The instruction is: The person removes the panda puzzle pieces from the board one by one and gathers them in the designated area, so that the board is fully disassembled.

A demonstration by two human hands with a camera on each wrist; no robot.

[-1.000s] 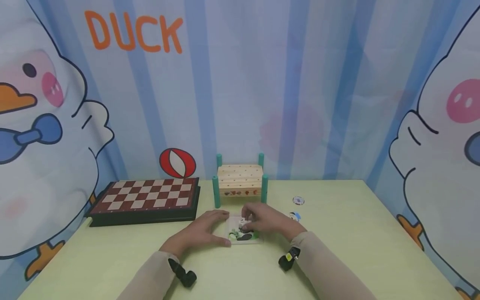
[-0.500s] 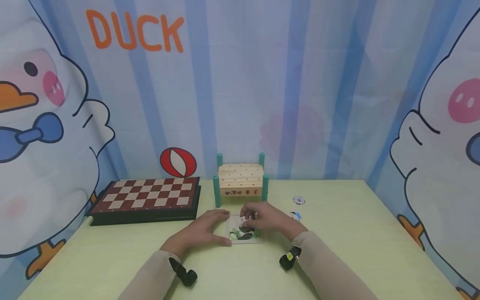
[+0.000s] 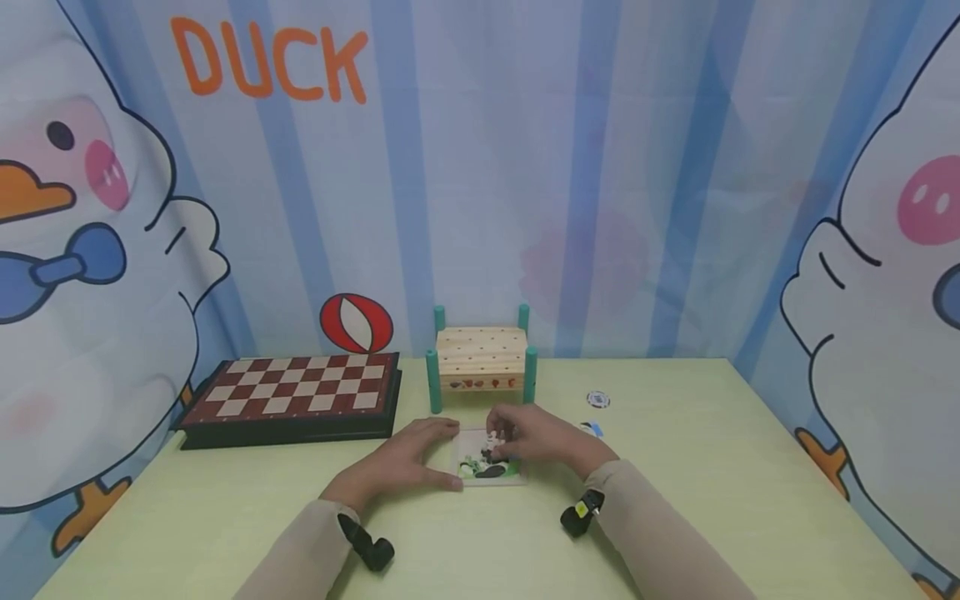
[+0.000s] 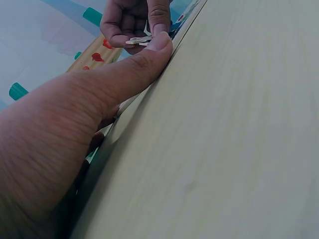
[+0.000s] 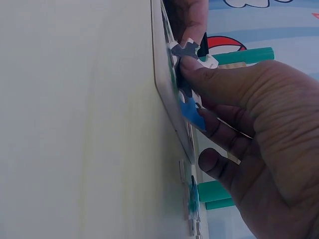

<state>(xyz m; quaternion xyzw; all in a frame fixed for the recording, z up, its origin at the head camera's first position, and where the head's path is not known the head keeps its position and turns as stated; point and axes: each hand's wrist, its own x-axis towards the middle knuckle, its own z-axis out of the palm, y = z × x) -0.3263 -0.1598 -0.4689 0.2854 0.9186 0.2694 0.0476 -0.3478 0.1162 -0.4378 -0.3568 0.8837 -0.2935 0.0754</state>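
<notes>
The right hand (image 3: 542, 440) is pinching a small flat jigsaw piece (image 5: 188, 51) with white and dark print between the thumb and the bent fingers, and it is holding this piece just above the far part of the small square puzzle tray (image 3: 489, 463) with the green and black picture, which is lying on the pale green bench (image 3: 697, 500) in front of the little wooden box with teal corner posts (image 3: 481, 359). The left hand (image 3: 405, 465) is lying flat with nearly straight fingers, its thumb (image 4: 144, 55) pressing against the near left edge of the tray and keeping it in place; it is gripping nothing. In my judgement the piece could be coming down a little turned, so that its knobs are catching on the neighbouring pieces and lifting them; a thin blue piece (image 5: 191, 113) is already standing partly over the tray edge under the right fingers and could be pushed off. If the left thumb is pressing too lightly, the tray could be sliding toward the wooden box. The piece is held only by its edge, so it could also be slipping from the fingers. Compared with one second ago, the right hand is sitting slightly further from the person and the piece is more over the upper part of the tray, while the left hand is staying where it was. The red and cream chessboard (image 3: 294, 390) and the small round token (image 3: 597, 400) are lying unchanged.
</notes>
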